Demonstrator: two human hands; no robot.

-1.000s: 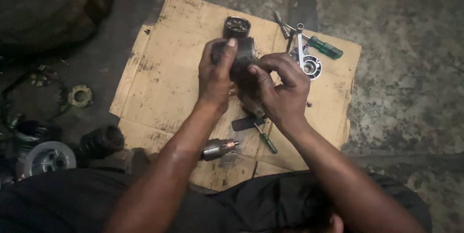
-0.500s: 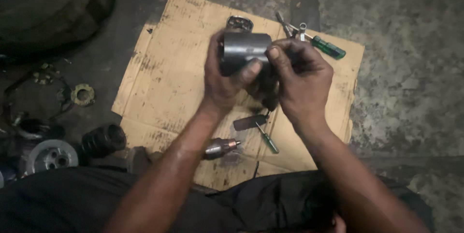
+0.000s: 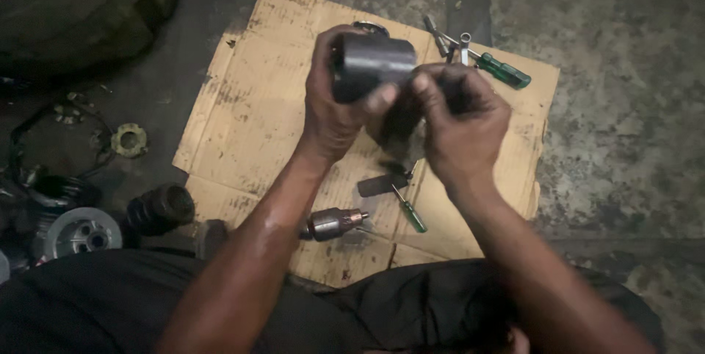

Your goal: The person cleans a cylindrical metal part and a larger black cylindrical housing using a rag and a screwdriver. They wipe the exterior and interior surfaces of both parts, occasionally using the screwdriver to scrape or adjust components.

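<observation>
We are crouched over a stained sheet of cardboard (image 3: 242,115) spread on a rough concrete floor (image 3: 624,141), and we place everything else by that sheet. Nearest us, at its near edge, lies a metal armature with a copper end (image 3: 332,223); just beyond it, on the sheet, rest a small green-handled screwdriver (image 3: 407,211) and a flat dark strip (image 3: 380,184). Above the middle of the sheet our left hand (image 3: 334,115) is clamped on a dark metal cylinder housing (image 3: 373,66), thumb across its near side and fingers wrapped behind it. Our right hand (image 3: 463,130) closes on the darker part at the housing's right end, thumb pressed beside the left thumb; what lies inside that grip we cannot tell. Our hands hide the sheet's centre. At the far right corner of the sheet lie a larger green-handled screwdriver (image 3: 503,71) and some slim metal tools (image 3: 448,42). Off the sheet's left side sit a toothed ring (image 3: 130,139), a black ribbed boot (image 3: 158,208) and a grey pulley wheel (image 3: 81,233).
</observation>
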